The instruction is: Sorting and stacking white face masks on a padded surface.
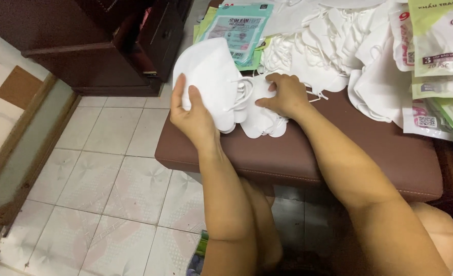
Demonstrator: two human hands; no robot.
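My left hand [191, 113] grips a small stack of folded white face masks [211, 71], held upright over the left end of a brown padded bench [298, 158]. My right hand [285, 94] rests flat on a second small stack of white masks [262, 120] lying on the bench, fingers pressing on its top. The two stacks touch each other between my hands, with white ear loops showing there.
A large loose heap of white masks [333, 46] covers the bench's far side. Green and teal mask packets [241, 28] lie behind, and more packets [441, 46] are stacked at the right. A dark wooden cabinet [109, 46] stands at the left over a tiled floor [114, 184].
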